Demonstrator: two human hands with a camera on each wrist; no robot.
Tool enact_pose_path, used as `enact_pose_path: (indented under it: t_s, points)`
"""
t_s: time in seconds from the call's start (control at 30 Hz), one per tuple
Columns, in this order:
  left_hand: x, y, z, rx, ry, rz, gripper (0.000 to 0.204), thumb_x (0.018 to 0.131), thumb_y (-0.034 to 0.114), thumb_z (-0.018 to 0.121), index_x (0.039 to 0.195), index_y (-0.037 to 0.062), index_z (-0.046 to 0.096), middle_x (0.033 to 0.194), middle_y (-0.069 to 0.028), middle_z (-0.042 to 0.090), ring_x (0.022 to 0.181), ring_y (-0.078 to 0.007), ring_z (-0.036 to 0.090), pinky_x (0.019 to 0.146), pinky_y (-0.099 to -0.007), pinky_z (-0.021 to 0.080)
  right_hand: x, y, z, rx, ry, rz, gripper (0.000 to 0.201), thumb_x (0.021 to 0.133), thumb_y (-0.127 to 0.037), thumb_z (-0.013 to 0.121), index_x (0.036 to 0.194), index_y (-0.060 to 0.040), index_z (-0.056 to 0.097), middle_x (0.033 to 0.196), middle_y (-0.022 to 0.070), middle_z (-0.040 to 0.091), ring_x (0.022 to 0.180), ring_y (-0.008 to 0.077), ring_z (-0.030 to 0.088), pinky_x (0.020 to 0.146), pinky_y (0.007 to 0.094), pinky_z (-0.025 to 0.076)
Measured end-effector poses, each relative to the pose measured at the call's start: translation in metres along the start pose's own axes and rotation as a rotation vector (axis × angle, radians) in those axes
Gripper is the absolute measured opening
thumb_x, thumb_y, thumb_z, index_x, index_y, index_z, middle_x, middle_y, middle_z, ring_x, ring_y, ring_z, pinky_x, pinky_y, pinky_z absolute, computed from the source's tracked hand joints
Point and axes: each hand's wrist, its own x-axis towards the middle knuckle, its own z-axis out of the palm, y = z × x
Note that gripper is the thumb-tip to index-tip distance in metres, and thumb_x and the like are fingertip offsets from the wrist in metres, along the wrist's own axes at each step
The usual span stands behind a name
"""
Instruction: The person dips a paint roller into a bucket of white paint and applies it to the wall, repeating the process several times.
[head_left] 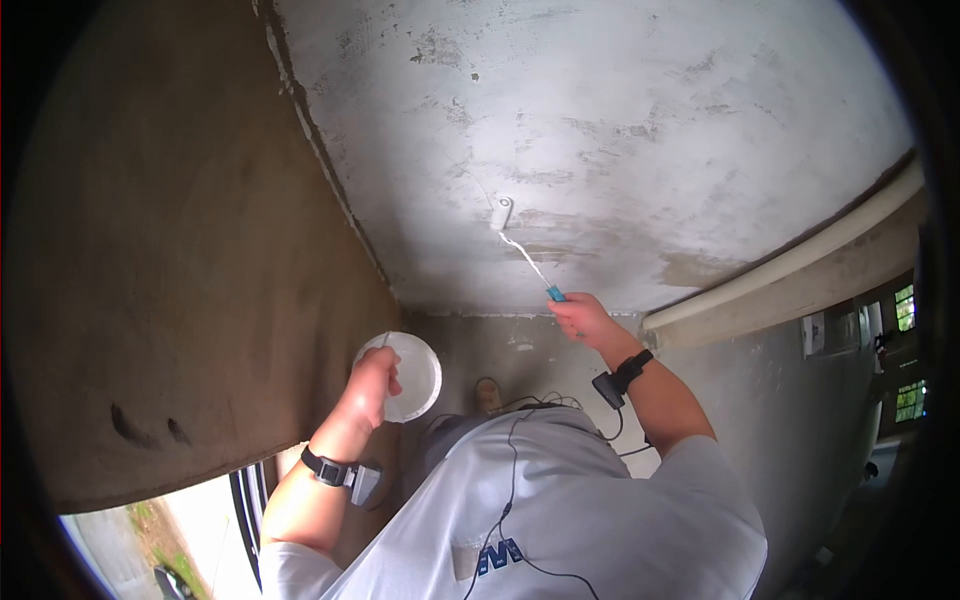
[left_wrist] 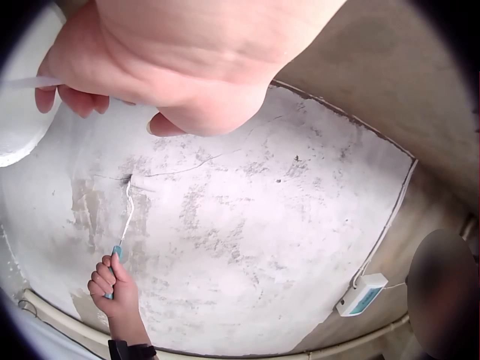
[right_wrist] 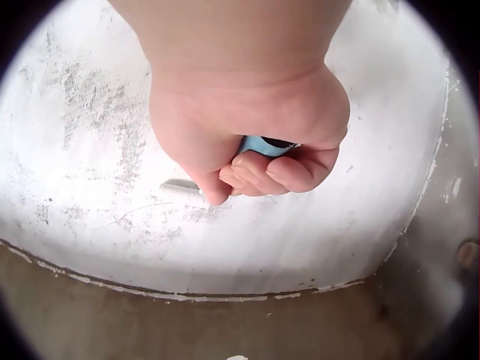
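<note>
My right hand [head_left: 583, 318] grips the blue handle [head_left: 556, 294] of a small paint roller [head_left: 502, 213], whose white head lies against the patchy white wall [head_left: 600, 130]. In the right wrist view the fingers [right_wrist: 262, 174] curl round the blue handle [right_wrist: 259, 145], and part of the roller [right_wrist: 182, 187] shows beyond the thumb. My left hand [head_left: 374, 383] holds a round white bucket [head_left: 418, 378] by its handle, low and left of the roller. The left wrist view shows that hand [left_wrist: 172, 60] with its fingers curled at the bucket's [left_wrist: 19, 112] pale handle [left_wrist: 28, 82].
A brown wall [head_left: 180, 250] stands at the left, with an opening to outdoors below it. A pale pipe [head_left: 800, 255] runs along the wall's right edge. A foot [head_left: 488, 393] and thin cables [head_left: 512, 470] show below. A white box [left_wrist: 363, 295] hangs on the wall.
</note>
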Motion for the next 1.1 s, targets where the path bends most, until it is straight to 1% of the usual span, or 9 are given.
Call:
enact_pose_path:
  t_s: [0.13,0.2,0.3,0.4,0.67,0.73,0.8,0.97,1.1]
  points:
    - [0.000,-0.001,0.000,-0.014,-0.005,0.001,0.017,0.085,0.022,0.057,0.081,0.0063,0.053,0.077,-0.0058,0.051,0.063,-0.0180,0.049,0.065,-0.0350,0.044,0.021,-0.004,0.042,-0.051,-0.088,-0.022,0.031,0.093,-0.025,0.070,0.078,-0.0135,0.046,0.062,-0.0048,0.040,0.048,0.0076,0.033,0.044,0.0283,0.023]
    - [0.000,0.000,-0.002,-0.016,-0.023,-0.025,0.010,0.086,0.020,0.057,0.086,0.0105,0.056,0.080,-0.0032,0.053,0.070,-0.0193,0.051,0.072,-0.0394,0.047,0.036,-0.005,0.063,-0.072,-0.112,-0.023,0.031,0.093,-0.026,0.071,0.078,-0.0130,0.047,0.062,-0.0045,0.040,0.048,0.0078,0.033,0.044,0.0285,0.023]
    - [0.004,-0.002,-0.004,-0.027,-0.020,-0.037,0.010,0.087,0.021,0.058,0.086,0.0109,0.056,0.082,-0.0029,0.053,0.071,-0.0194,0.051,0.073,-0.0393,0.047,0.053,-0.009,0.094,-0.142,-0.136,-0.027,0.031,0.092,-0.028,0.072,0.078,-0.0121,0.048,0.062,-0.0039,0.041,0.048,0.0085,0.034,0.043,0.0288,0.025]
    - [0.002,0.001,-0.001,-0.065,0.024,-0.022,0.017,0.084,0.022,0.059,0.084,0.0059,0.055,0.078,-0.0052,0.051,0.063,-0.0176,0.049,0.063,-0.0350,0.045,0.070,-0.012,0.123,-0.208,-0.144,-0.039,0.030,0.092,-0.028,0.071,0.078,-0.0112,0.050,0.061,-0.0031,0.042,0.047,0.0090,0.034,0.043,0.0290,0.025]
    - [-0.006,0.010,0.001,-0.007,0.036,0.012,0.022,0.085,0.025,0.058,0.092,0.0043,0.056,0.080,-0.0038,0.050,0.069,-0.0155,0.047,0.064,-0.0319,0.041,0.106,-0.012,0.184,-0.225,-0.189,-0.015,0.029,0.091,-0.028,0.073,0.081,-0.0102,0.053,0.061,-0.0026,0.044,0.045,0.0079,0.034,0.040,0.0280,0.025]
    - [-0.001,0.007,-0.002,-0.006,0.013,0.005,0.015,0.087,0.022,0.057,0.091,0.0071,0.057,0.080,-0.0035,0.051,0.067,-0.0183,0.050,0.068,-0.0369,0.046,0.109,-0.011,0.182,-0.250,-0.172,-0.004,0.026,0.090,-0.026,0.074,0.081,-0.0104,0.055,0.061,-0.0032,0.044,0.046,0.0078,0.033,0.041,0.0282,0.024]
    - [0.000,0.004,-0.002,-0.010,0.004,0.003,0.020,0.086,0.025,0.058,0.093,0.0060,0.057,0.081,-0.0039,0.051,0.068,-0.0171,0.049,0.066,-0.0351,0.045,0.108,-0.012,0.164,-0.239,-0.172,-0.022,0.026,0.090,-0.026,0.074,0.081,-0.0101,0.055,0.061,-0.0031,0.044,0.046,0.0078,0.033,0.041,0.0280,0.024]
    - [0.000,0.001,0.000,0.001,-0.016,-0.017,0.024,0.085,0.027,0.058,0.096,0.0057,0.057,0.082,-0.0043,0.050,0.068,-0.0162,0.048,0.064,-0.0341,0.044,0.086,0.009,0.084,-0.183,-0.117,-0.063,0.025,0.089,-0.024,0.075,0.081,-0.0094,0.056,0.061,-0.0029,0.044,0.047,0.0079,0.033,0.043,0.0275,0.024]
    - [0.005,-0.002,-0.001,-0.010,-0.034,-0.045,0.023,0.085,0.027,0.059,0.097,0.0072,0.057,0.082,-0.0047,0.050,0.066,-0.0171,0.048,0.065,-0.0352,0.046,0.047,0.034,0.009,-0.112,0.029,-0.057,0.026,0.090,-0.024,0.074,0.080,-0.0099,0.055,0.061,-0.0026,0.044,0.046,0.0083,0.034,0.043,0.0277,0.026]
